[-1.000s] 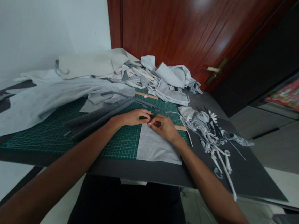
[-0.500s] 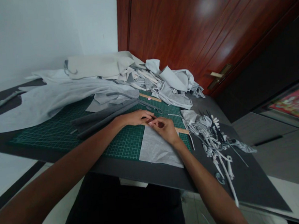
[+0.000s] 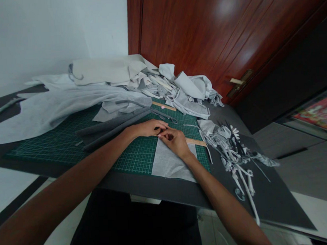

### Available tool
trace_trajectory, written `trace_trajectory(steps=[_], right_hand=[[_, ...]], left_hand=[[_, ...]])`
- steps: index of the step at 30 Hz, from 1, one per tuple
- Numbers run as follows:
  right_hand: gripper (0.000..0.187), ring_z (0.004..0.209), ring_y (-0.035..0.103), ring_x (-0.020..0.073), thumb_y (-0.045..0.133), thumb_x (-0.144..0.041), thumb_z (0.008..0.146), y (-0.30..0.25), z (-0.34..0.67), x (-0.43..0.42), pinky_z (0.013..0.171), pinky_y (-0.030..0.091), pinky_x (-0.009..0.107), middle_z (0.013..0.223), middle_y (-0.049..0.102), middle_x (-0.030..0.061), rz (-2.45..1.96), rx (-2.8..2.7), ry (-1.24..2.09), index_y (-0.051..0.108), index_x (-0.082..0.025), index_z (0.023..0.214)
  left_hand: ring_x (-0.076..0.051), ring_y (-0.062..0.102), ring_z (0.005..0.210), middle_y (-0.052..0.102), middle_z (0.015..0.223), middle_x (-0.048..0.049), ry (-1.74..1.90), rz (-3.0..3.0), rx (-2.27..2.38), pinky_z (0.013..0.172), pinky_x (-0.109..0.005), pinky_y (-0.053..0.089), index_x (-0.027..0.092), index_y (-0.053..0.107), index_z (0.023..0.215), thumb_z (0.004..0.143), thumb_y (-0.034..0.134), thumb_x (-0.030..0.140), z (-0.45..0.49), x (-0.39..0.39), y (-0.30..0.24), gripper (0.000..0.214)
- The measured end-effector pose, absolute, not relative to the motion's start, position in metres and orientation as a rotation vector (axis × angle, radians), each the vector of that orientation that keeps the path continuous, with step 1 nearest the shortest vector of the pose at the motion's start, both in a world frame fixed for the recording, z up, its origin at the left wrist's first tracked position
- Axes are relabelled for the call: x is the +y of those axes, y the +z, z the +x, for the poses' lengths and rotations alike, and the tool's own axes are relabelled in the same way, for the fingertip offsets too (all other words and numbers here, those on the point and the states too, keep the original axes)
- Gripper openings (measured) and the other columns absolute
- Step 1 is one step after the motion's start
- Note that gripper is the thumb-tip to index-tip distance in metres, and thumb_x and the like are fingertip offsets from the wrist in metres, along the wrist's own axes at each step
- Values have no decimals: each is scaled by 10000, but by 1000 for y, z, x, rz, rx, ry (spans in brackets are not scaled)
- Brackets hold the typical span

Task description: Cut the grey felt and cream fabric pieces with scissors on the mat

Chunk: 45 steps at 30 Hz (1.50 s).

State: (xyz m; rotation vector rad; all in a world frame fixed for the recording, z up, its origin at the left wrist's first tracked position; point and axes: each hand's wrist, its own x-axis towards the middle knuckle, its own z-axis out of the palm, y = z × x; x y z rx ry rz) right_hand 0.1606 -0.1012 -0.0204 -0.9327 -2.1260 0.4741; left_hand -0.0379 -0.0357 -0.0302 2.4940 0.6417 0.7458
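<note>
My left hand [image 3: 147,129] rests on the green cutting mat [image 3: 69,142], its fingers curled round a small dark object I cannot name. My right hand [image 3: 175,141] lies right beside it, fingertips pinched and touching the left hand's fingers, on the top edge of a light grey fabric piece [image 3: 169,163]. A wooden ruler [image 3: 195,142] runs under the right hand along that edge. What the right fingers pinch is too small to tell.
Dark grey fabric strips [image 3: 110,128] lie left of my hands. Scissors [image 3: 165,116] sit just beyond them. Heaped pale fabric [image 3: 115,81] covers the back of the table. Cut scraps [image 3: 232,147] pile at the right. A wooden door [image 3: 216,33] stands behind.
Both hands stay together at the fabric's top edge; the right hand has shifted slightly left toward the left hand. The camera view moved a little.
</note>
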Motion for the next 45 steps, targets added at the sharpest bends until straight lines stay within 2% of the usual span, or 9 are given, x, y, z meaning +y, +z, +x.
trace_trajectory(steps=[5,13,17,23,32,39,45], right_hand=[[120,585,484,109,672,-266,871,-18,161,-100,606,368,241,645,583,-23,-948,-2174,462,755,-185,840],[82,652,547,109,674,-225,862,-15,170,-96,649,389,239,777,676,4,-953,-2216,488,743,-187,839],[94,637,532,104,683,-251,863,-11,179,-96,632,374,240,766,659,2,-981,-2243,472,740,-184,828],[164,611,506,99,664,-296,882,-9,186,-95,609,349,247,709,618,0,-1003,-2277,476,727,-168,801],[142,601,504,94,678,-285,866,-4,200,-94,592,340,236,682,608,-9,-1034,-2319,460,732,-170,802],[205,598,460,106,647,-356,906,-10,184,-101,602,349,243,664,563,-20,-927,-2177,515,720,-183,824],[168,617,483,115,645,-322,902,-17,164,-102,624,355,245,676,578,-18,-937,-2214,466,726,-188,840]], left_hand=[[-202,609,1257,723,1243,-88,744,2534,662,1061,-348,462,203,762,1061,838,514,-8,-39,-37,-29,395],[-193,605,1253,677,1321,-98,684,2555,709,1044,-321,467,182,764,983,882,551,52,-42,-36,-29,270],[-191,613,1244,672,1327,-95,677,2571,705,1037,-321,469,188,763,929,929,548,118,-42,-36,-27,226],[-195,605,1262,661,1347,-101,662,2555,729,1056,-344,460,190,762,985,944,528,121,-42,-35,-27,247],[-186,584,1291,662,1350,-93,673,2546,705,1085,-354,441,206,760,1054,929,494,67,-42,-35,-29,325],[-206,589,1287,694,1296,-95,692,2534,699,1071,-350,456,195,764,1009,899,528,63,-40,-35,-30,292],[-197,583,1294,728,1232,-80,695,2532,640,1101,-348,433,205,759,1066,878,478,20,-38,-38,-25,385]])
